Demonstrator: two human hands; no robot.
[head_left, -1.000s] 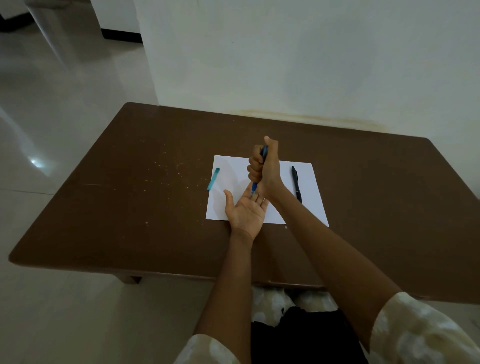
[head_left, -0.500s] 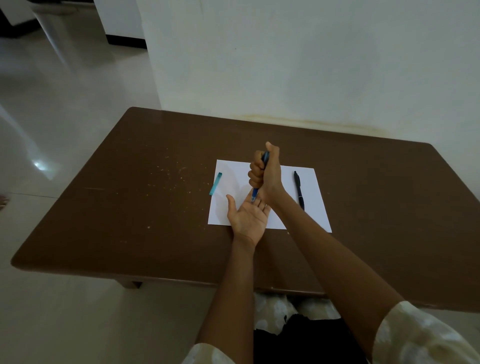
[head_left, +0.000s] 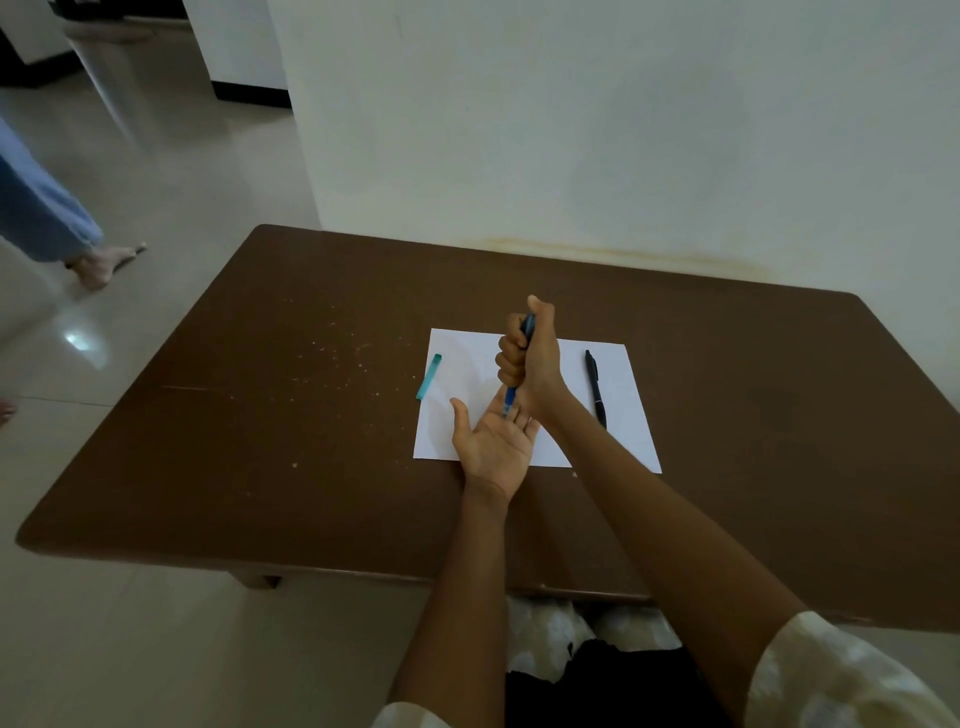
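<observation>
Clenches right hand (head_left: 530, 358) round upright blue pen (head_left: 511, 397), tip down at fingers of released, palm-up left hand (head_left: 493, 441), over white paper (head_left: 623, 410). Shows black pen (head_left: 595, 387) right on paper, teal cap (head_left: 429, 376) at left edge.

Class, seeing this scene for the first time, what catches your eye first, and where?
At the centre, the right hand grips a blue pen upright in its fist, tip down at the open, palm-up left hand. Both are over a white sheet on the brown table, with a black pen lying on the sheet's right part and a small teal piece at its left edge.
</observation>
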